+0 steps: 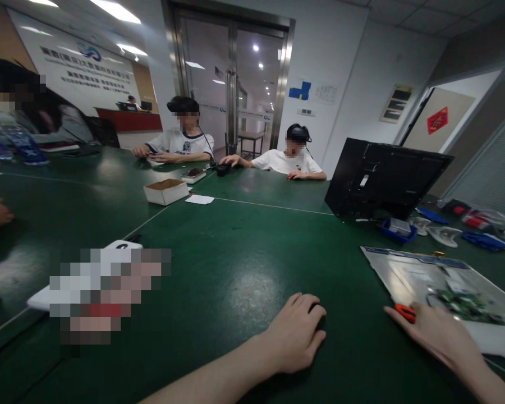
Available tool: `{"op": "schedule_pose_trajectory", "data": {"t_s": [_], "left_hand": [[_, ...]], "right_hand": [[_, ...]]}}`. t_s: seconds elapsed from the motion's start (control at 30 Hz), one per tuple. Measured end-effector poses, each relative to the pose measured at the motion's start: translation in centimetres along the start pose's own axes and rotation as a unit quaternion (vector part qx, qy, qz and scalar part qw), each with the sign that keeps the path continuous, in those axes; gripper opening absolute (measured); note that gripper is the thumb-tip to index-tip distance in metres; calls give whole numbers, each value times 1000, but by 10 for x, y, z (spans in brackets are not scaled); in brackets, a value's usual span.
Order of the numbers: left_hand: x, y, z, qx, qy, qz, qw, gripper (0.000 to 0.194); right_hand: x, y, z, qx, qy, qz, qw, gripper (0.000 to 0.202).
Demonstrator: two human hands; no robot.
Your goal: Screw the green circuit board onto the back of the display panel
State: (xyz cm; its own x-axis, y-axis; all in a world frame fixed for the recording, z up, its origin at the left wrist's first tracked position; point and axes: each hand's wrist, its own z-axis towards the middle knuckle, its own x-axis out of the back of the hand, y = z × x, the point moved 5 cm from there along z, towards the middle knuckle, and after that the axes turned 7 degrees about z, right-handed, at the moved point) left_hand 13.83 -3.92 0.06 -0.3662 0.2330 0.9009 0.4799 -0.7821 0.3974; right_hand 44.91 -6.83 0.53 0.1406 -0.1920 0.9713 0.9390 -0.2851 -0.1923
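One green tabletop [219, 269] fills my remote view, with a black screen unit [387, 174] upright and a flat silvery panel [385, 275] at right, laid level probably so the green circuit boards [463, 303] on it stay put. I log the left hand [297, 334] palm-down, fingers loosely bent, nothing visible in it, seemingly resting; right hand [441, 334] curled at the panel's near edge, likely for a secure grip. Then an open white box [166, 192], contents unclear to me, a blue tray [399, 239] holding a grey item [399, 226], and, smallest, the orange tool [405, 313] gripped in that right hand.

The green table [219, 252] bears an open box [168, 196], black monitor [387, 179] and flat panel [490, 335].
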Motion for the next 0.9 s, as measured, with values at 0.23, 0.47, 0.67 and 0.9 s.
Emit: {"op": "schedule_pose_trajectory", "data": {"t_s": [0.23, 0.47, 0.67, 0.9], "left_hand": [[19, -18, 6, 61, 40, -78, 994, 39], [42, -57, 21, 92, 76, -22, 993, 43], [46, -95, -1, 109, 25, 124, 986, 43], [57, -125, -44, 126, 7, 202, 971, 47]], "right_hand": [[-34, -152, -71, 176, -133, 30, 975, 78], [-42, -259, -97, 339, -272, 138, 890, 97], [-76, -316, -112, 455, -266, 111, 843, 115], [-11, -300, -87, 451, -212, 140, 855, 60]]}}
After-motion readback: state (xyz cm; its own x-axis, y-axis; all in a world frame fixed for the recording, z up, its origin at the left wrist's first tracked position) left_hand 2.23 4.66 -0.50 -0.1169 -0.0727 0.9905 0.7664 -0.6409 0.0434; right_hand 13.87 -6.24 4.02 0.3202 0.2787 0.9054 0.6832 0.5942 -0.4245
